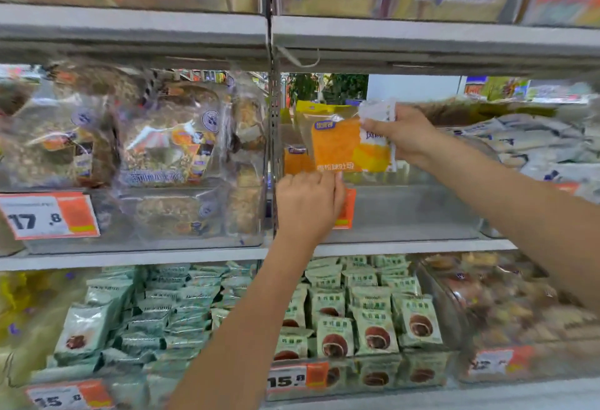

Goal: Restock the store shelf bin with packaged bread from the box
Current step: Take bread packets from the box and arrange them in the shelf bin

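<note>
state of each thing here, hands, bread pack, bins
orange bread pack: upright, held over the clear bin
right hand: grips pack's top edge
left hand: at pack's bottom corner, grip unclear
clear bin: nearly empty
green snack bin: well stocked

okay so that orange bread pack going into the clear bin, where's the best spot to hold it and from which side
Hold the orange pack by its crimped end seal, coming from the right, as the right hand does now. The pack stands upright on edge, so that flat seal gives the fingers a firm pinch without squashing the bread. The left hand can steady the bottom edge from below, over the bin front.
</note>
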Demonstrator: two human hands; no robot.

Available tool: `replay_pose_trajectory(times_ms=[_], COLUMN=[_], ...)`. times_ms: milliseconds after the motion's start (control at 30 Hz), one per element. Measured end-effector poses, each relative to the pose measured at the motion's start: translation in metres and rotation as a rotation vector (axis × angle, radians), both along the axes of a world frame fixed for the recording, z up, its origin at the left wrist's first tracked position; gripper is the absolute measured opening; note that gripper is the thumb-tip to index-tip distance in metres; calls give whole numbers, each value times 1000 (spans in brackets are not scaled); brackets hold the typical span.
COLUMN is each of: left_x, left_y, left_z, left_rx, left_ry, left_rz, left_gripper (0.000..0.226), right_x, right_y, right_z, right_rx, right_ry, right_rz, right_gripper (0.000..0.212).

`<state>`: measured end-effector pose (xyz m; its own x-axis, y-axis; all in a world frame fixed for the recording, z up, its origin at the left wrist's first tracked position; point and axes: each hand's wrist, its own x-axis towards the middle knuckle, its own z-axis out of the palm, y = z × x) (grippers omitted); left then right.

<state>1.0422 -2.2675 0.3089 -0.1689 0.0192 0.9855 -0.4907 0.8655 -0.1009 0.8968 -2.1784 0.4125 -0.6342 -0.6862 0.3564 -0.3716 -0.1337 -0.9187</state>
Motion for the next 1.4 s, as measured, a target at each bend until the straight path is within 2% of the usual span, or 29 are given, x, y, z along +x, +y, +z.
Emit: replay_pose_trajectory(times_ms=[100, 300, 367, 533, 567, 700, 733, 767, 867, 1000, 1167, 1267, 1333, 1400], left_x=[-7, -13, -14, -15, -15, -15, -15, -15, -14, -16, -14, -10, -5, 1], left_y=[-2, -6, -7, -6, -6, -5, -5, -5, -5, -4, -4, -2, -1, 1], left_z=[-4, -11, -12, -11, -10, -10, -11, -11, -10, -11, -9, -6, -6, -9], left_rx=[-28, -85, -93, -86, -81, -71, -71, -72, -63, -59, -30, -6, 22, 37], left_ry=[112, 164, 179, 196, 196, 194, 193, 192, 192, 192, 160, 96, 42, -21], left_rz=[8, 17, 19, 1, -2, -14, -15, -15, -11, 11, 25, 11, -12, -42], left_gripper=[49, 48, 46, 51, 51, 52, 52, 51, 52, 52, 48, 46, 43, 39], right_x=[-10, -22, -28, -50, -52, -61, -60, -58, -50, -55, -59, -43, -33, -13], right_y=[-41, -101, -112, -126, -129, -137, -141, -146, -150, -155, -145, -121, -97, -63], right_z=[-6, -25, -34, -59, -61, -67, -67, -68, -69, -68, -57, -37, -25, -17], right_rx=[111, 184, 217, 228, 253, 399, 412, 398, 388, 395, 461, 401, 326, 254], right_ry=[-94, -230, -209, -106, -63, -1, -26, -46, -97, -151, -236, -214, -105, 113], right_rz=[-19, 29, 28, -113, -137, -209, -189, -209, -270, -208, -127, -223, -282, -284], right_gripper=[38, 19, 6, 13, 20, 99, 109, 106, 80, 50, 55, 67, 64, 54])
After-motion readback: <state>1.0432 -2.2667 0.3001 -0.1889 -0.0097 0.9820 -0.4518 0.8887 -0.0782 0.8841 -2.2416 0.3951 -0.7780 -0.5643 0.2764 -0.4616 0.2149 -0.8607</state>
